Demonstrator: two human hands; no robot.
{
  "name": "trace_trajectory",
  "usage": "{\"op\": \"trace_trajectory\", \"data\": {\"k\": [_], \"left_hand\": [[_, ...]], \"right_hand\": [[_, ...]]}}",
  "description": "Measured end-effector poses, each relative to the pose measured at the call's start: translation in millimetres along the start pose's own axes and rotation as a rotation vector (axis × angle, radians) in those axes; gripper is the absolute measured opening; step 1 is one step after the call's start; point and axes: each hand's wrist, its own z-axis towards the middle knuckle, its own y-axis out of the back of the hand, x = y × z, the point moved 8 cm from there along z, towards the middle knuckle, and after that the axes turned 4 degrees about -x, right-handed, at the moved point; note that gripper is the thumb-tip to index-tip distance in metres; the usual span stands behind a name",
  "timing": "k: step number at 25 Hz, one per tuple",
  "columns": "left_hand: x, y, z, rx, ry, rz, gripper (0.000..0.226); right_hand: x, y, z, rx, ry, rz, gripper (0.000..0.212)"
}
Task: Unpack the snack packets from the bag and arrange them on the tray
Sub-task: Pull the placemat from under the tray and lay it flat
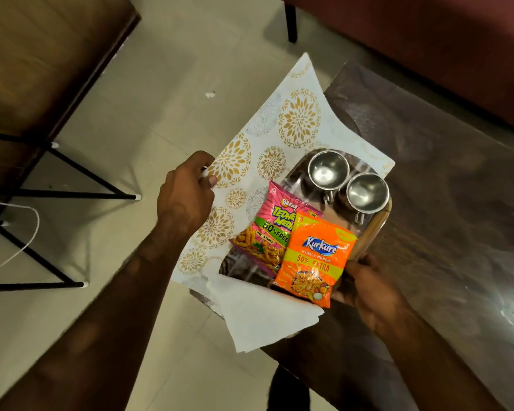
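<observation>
A white paper bag [282,120] with gold flower prints lies flat under and beside a steel tray [318,203] with a wooden handle. My left hand [184,197] pinches the bag's left edge. An orange Kurkure packet [315,262] overlaps a pink Bingo packet [272,229] on the tray's near part. At the orange packet's right edge is my right hand [368,289], gripping the packet, with its fingers also at the tray's near right rim.
Two steel cups [327,170] [367,192] stand on the tray's far part. The tray rests at the corner of a glossy dark table [442,203]. A chair with black legs [57,173] stands left on the tiled floor, a dark sofa [428,40] behind.
</observation>
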Motion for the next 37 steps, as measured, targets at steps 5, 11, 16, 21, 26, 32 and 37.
{"op": "trace_trajectory", "data": {"k": [5,11,16,21,26,32,37], "left_hand": [[-34.2,52.6,-5.4,-0.063,-0.179,0.13,0.018],[-81.0,118.3,-30.3,-0.18,-0.317,0.264,0.026],[-120.5,195.5,-50.3,-0.294,-0.379,0.211,0.03],[-160.9,251.2,-58.8,-0.185,-0.524,0.123,0.037],[-186.4,271.0,-61.1,0.077,-0.594,-0.067,0.03],[-211.4,242.6,-67.4,0.328,-0.615,-0.095,0.015],[-206.5,216.2,-58.2,0.248,-0.597,0.095,0.03]], "right_hand": [[3.9,2.9,-8.4,-0.007,-0.013,-0.077,0.019],[34.4,49.5,-29.3,-0.221,0.116,-0.363,0.012],[139.3,59.8,-92.2,-0.385,0.606,-0.5,0.049],[272.5,13.2,-187.6,-0.13,0.989,-0.413,0.098],[327.4,9.3,-267.7,0.245,1.026,-0.279,0.057],[295.7,80.9,-270.8,0.24,0.929,-0.327,0.022],[256.9,178.6,-261.4,0.062,0.852,-0.203,0.034]]}}
